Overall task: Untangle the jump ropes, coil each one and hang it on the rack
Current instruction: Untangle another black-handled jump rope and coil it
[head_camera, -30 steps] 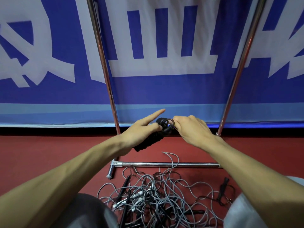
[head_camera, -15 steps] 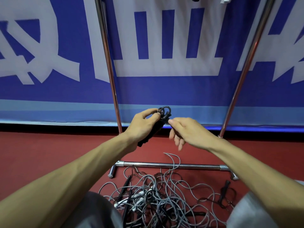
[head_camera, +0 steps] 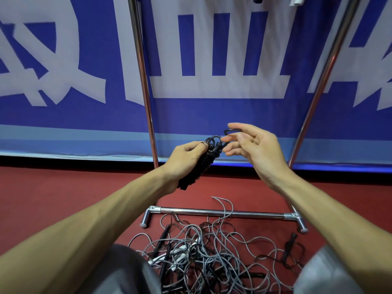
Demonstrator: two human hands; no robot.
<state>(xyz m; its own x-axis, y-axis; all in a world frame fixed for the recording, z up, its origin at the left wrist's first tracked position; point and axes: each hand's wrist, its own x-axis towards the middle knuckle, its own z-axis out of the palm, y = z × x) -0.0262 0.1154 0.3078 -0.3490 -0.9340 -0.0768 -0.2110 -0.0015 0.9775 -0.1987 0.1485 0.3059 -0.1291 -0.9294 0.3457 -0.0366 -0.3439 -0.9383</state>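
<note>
1. My left hand (head_camera: pixel 186 158) is curled round the coiled black jump rope (head_camera: pixel 198 166), gripping the bundle about its middle. The bundle tilts, with its small top loops toward 1 o'clock and its lower end poking out below the wrist.
2. My right hand (head_camera: pixel 256 145) hangs just beside it at 3 o'clock of the bundle, palm toward me, fingers spread and loosely bent. A thin black loop (head_camera: pixel 232 130) shows at its fingertips; I cannot tell whether they pinch it or only touch it.
3. The rack (head_camera: pixel 222 213) stands in front of me. Its chrome base bar lies on the floor at 6 o'clock of the hands, and its two uprights rise toward 11 and 1 o'clock.
4. The tangled pile of ropes (head_camera: pixel 203 253), grey and black cords with dark handles, lies on the red floor (head_camera: pixel 42 187) at 6 o'clock, on the near side of the base bar, between my grey-clad knees (head_camera: pixel 127 272).
5. One black handle (head_camera: pixel 289 246) lies apart at 4 o'clock of the pile.
6. A blue and white banner (head_camera: pixel 212 113) fills the background behind the rack.
</note>
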